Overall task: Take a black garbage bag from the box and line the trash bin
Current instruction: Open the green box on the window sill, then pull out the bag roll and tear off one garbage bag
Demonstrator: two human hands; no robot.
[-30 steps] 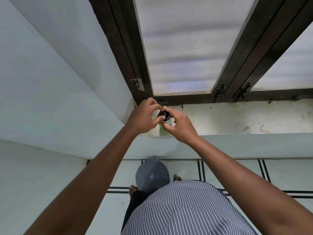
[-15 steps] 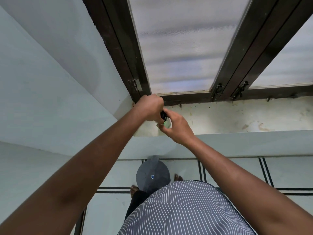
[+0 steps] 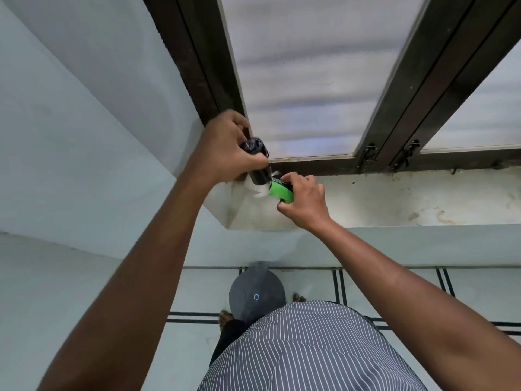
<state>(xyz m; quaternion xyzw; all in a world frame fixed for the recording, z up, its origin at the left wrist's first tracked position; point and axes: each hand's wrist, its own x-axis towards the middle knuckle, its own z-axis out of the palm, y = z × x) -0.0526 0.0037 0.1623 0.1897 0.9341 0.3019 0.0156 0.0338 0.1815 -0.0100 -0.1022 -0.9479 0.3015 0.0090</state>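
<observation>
- Up by the window ledge (image 3: 366, 198), the left hand (image 3: 225, 153) grips a black bag roll (image 3: 258, 165), fingers curled round its middle, so that one end pokes out above the fist and the other below.
- Just beside it, the right hand (image 3: 303, 201) pinches a green box (image 3: 280, 191) between thumb and fingers; the box sits over the ledge corner, its open end facing the roll's lower end.
- Some white wrapping shows between roll and box, too blurred to make out.
- Behind the hands stands a dark window frame (image 3: 208, 80) with frosted panes.
- Down on the tiled floor (image 3: 310, 280), a grey bin (image 3: 256, 294) with a domed lid stands by the person's feet, partly hidden by a striped shirt (image 3: 310, 351).
</observation>
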